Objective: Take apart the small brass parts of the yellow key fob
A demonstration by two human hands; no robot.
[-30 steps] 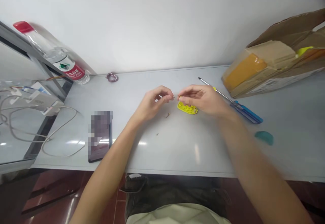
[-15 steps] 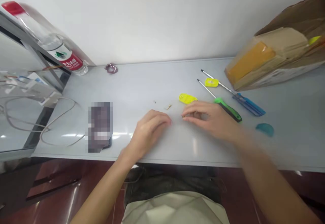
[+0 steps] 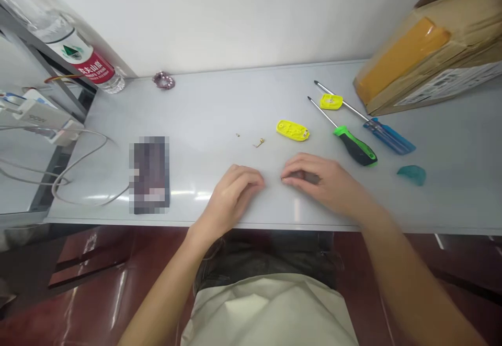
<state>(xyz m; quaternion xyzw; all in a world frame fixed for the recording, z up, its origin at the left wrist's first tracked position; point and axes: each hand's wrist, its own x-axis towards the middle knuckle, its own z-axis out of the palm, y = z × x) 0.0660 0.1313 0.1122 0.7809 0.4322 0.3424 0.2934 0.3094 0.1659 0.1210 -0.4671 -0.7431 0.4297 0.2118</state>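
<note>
The left hand (image 3: 235, 192) and right hand (image 3: 323, 181) had drawn back from the yellow shell (image 3: 293, 130) toward the front edge of the worktop (image 3: 196, 111), leaving the shell uncovered just above the right hand, right of the frame's centre. The right hand's thumb and index tips met, apparently on a tiny part (image 3: 282, 179) that barely showed; the left hand's fingers were curled inward with the tips close together, and whether they held anything could not be told. A brass piece (image 3: 259, 142) and a smaller bit (image 3: 237, 135) lay loose at upper centre. That withdrawal suggested attention had passed from shell to tiny part, the green-handled screwdriver (image 3: 356, 146) lying unused at centre right.
</note>
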